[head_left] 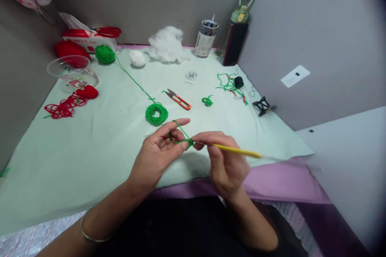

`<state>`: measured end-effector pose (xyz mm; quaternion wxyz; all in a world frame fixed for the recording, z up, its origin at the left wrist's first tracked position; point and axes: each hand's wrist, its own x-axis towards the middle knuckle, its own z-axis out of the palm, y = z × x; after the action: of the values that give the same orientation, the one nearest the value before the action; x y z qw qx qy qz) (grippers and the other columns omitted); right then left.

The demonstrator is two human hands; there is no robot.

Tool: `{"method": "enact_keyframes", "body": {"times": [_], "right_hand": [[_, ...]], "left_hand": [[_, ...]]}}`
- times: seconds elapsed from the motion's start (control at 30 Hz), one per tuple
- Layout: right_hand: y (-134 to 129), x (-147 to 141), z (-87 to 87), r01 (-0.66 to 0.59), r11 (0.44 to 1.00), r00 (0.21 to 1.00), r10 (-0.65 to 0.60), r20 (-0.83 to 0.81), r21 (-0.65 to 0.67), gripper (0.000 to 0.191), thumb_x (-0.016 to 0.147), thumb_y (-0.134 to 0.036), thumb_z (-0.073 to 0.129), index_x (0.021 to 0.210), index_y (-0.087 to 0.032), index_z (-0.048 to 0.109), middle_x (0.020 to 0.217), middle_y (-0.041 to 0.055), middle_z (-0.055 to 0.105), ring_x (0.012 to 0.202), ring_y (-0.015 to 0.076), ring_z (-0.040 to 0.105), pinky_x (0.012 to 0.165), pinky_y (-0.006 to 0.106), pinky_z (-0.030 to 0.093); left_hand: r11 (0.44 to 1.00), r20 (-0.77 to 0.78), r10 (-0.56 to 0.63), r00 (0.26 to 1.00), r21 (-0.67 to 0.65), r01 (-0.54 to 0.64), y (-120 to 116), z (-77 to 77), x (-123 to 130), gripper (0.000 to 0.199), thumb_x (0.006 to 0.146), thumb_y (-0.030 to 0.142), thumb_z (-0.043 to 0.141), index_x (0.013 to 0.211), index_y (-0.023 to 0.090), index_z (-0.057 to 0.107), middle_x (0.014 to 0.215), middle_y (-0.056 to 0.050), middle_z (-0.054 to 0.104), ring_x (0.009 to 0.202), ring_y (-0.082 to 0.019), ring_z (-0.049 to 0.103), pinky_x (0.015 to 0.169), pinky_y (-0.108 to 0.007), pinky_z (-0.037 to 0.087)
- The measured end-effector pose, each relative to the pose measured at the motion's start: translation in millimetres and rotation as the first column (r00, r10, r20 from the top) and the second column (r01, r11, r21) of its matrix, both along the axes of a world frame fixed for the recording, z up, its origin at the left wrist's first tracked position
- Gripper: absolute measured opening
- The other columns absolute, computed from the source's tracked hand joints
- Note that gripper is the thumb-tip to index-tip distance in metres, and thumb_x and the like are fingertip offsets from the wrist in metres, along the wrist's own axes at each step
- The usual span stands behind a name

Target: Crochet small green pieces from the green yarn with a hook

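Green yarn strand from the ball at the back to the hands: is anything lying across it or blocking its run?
Nothing visible blocks it. From the green yarn ball the strand crosses bare cloth to the green coil; the orange snips lie apart, to its right.

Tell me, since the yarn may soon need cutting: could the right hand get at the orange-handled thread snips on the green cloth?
Probably yes. The orange-handled thread snips lie in the open just beyond the right hand, nothing between them, though its fingers now grip the yellow crochet hook.

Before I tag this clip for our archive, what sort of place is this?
Probably a partitioned craft desk: grey walls enclose a cloth-covered table with a green yarn ball, thread snips and stuffing.
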<state>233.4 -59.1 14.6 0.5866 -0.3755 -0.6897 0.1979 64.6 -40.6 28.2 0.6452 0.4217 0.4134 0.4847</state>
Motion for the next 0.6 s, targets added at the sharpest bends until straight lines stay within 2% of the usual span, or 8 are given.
{"method": "enact_keyframes", "body": {"times": [0.13, 0.23, 0.3, 0.33, 0.4, 0.47, 0.53, 0.6], "right_hand": [[-3.6, -1.3, -3.7, 0.060, 0.971, 0.950, -0.127, 0.284, 0.233, 0.032, 0.102, -0.012, 0.057, 0.129, -0.024, 0.067, 0.108, 0.0096, 0.079, 0.097, 0.0219, 0.077, 0.078, 0.035, 0.066], [-4.5, -2.8, -4.4, 0.121, 0.961, 0.915, -0.205, 0.347, 0.249, 0.039, 0.096, -0.008, 0.066, 0.128, -0.028, 0.072, 0.113, 0.0087, 0.077, 0.104, 0.0235, 0.076, 0.084, 0.036, 0.066], [-2.7, -3.6, -3.4, 0.133, 0.977, 0.954, -0.172, 0.244, 0.169, 0.035, 0.097, -0.009, 0.065, 0.123, -0.030, 0.075, 0.111, 0.0069, 0.076, 0.102, 0.0231, 0.075, 0.084, 0.038, 0.065], [-1.0, -4.1, -2.7, 0.133, 0.986, 0.981, -0.145, 0.131, 0.102, 0.031, 0.099, -0.012, 0.062, 0.120, -0.030, 0.076, 0.107, 0.0060, 0.076, 0.096, 0.0218, 0.075, 0.080, 0.038, 0.065], [3.4, -5.3, -1.1, 0.082, 0.996, 0.988, -0.087, -0.130, -0.040, 0.023, 0.104, -0.017, 0.057, 0.112, -0.027, 0.076, 0.095, 0.0045, 0.074, 0.080, 0.0181, 0.072, 0.071, 0.036, 0.062], [7.7, -6.9, 0.4, -0.010, 0.990, 0.958, -0.031, -0.287, -0.141, 0.020, 0.105, -0.023, 0.057, 0.104, -0.024, 0.077, 0.091, 0.0040, 0.073, 0.072, 0.0159, 0.068, 0.065, 0.033, 0.060], [10.2, -8.6, 1.6, -0.066, 0.984, 0.953, 0.013, -0.304, -0.164, 0.017, 0.104, -0.027, 0.060, 0.102, -0.024, 0.077, 0.094, 0.0046, 0.076, 0.073, 0.0159, 0.069, 0.065, 0.033, 0.061], [10.1, -10.3, 1.8, -0.056, 0.985, 0.964, 0.010, -0.267, -0.165, 0.017, 0.104, -0.026, 0.061, 0.104, -0.024, 0.078, 0.097, 0.0045, 0.078, 0.074, 0.0157, 0.071, 0.066, 0.032, 0.062]], "left_hand": [[0.999, 0.042, 0.039, 0.998, -0.015, -0.038, -1.2, 2.9, 4.9, 0.052, 0.079, 0.016, 0.088, 0.128, 0.028, 0.076, 0.084, 0.004, 0.064, 0.084, -0.012, 0.063, 0.083, -0.022, 0.054], [0.985, 0.206, 0.007, 0.979, -0.169, 0.029, -1.0, 5.0, 6.4, 0.061, 0.075, 0.016, 0.090, 0.133, 0.023, 0.073, 0.082, 0.003, 0.067, 0.081, -0.012, 0.064, 0.081, -0.022, 0.055], [0.950, 0.320, -0.023, 0.947, -0.287, 0.120, 0.8, 5.7, 4.6, 0.057, 0.078, 0.020, 0.090, 0.132, 0.019, 0.073, 0.081, 0.001, 0.068, 0.077, -0.012, 0.065, 0.080, -0.023, 0.057], [0.935, 0.354, -0.029, 0.935, -0.321, 0.151, 2.0, 6.0, 3.1, 0.053, 0.079, 0.021, 0.089, 0.130, 0.017, 0.075, 0.081, 0.001, 0.069, 0.076, -0.011, 0.066, 0.078, -0.022, 0.057], [0.934, 0.362, -0.015, 0.932, -0.327, 0.142, 4.0, 6.7, 0.3, 0.047, 0.080, 0.019, 0.088, 0.126, 0.017, 0.077, 0.082, 0.001, 0.069, 0.074, -0.010, 0.066, 0.077, -0.021, 0.057], [0.954, 0.321, 0.004, 0.947, -0.284, 0.092, 4.8, 7.7, -0.7, 0.045, 0.079, 0.017, 0.089, 0.123, 0.018, 0.079, 0.082, 0.002, 0.068, 0.073, -0.010, 0.065, 0.076, -0.022, 0.057], [0.970, 0.278, -0.002, 0.961, -0.232, 0.069, 4.1, 8.1, 0.4, 0.044, 0.077, 0.017, 0.090, 0.120, 0.020, 0.080, 0.082, 0.002, 0.068, 0.076, -0.011, 0.066, 0.078, -0.024, 0.057], [0.980, 0.243, -0.017, 0.970, -0.186, 0.064, 2.4, 7.2, 3.1, 0.043, 0.078, 0.019, 0.090, 0.120, 0.022, 0.080, 0.084, 0.002, 0.069, 0.080, -0.013, 0.069, 0.082, -0.026, 0.057]]}}
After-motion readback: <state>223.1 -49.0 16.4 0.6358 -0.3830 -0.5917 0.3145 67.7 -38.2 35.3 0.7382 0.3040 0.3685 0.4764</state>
